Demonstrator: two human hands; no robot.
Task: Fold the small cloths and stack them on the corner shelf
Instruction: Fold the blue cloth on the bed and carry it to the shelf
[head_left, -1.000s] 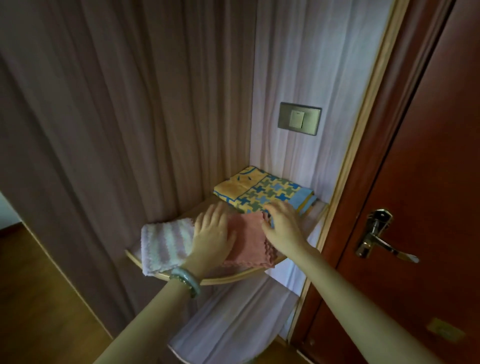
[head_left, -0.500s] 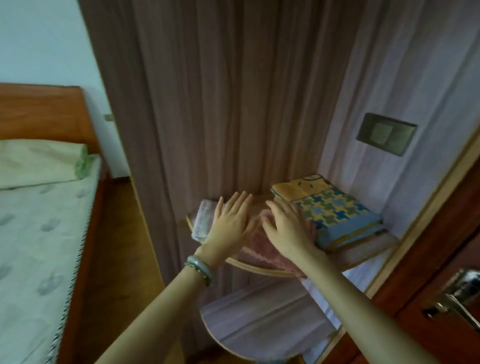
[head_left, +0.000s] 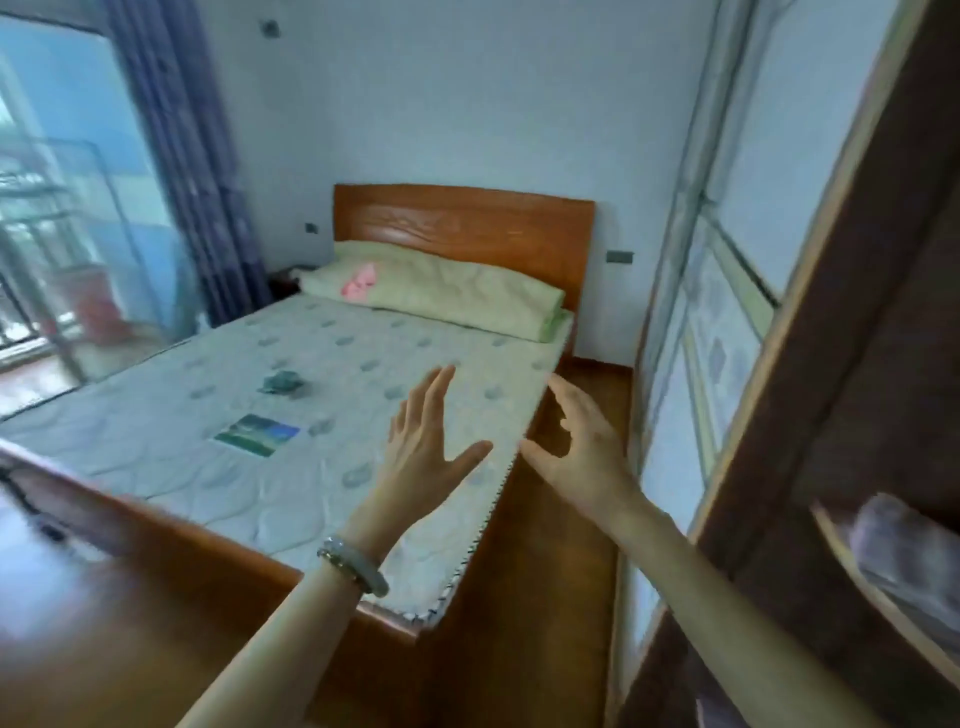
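- Left hand (head_left: 423, 452), fingers spread wide, holds nothing above the bed (head_left: 218, 395).
- Right hand (head_left: 582, 457), loosely curved, empty.
- Corner shelf (head_left: 857, 566) at near right, blurred.

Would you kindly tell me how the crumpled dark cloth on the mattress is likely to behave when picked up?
The dark cloth lies bunched in soft folds, so it will probably droop limply when lifted. It looks small against the mattress, so it is likely light, and it should not roll.
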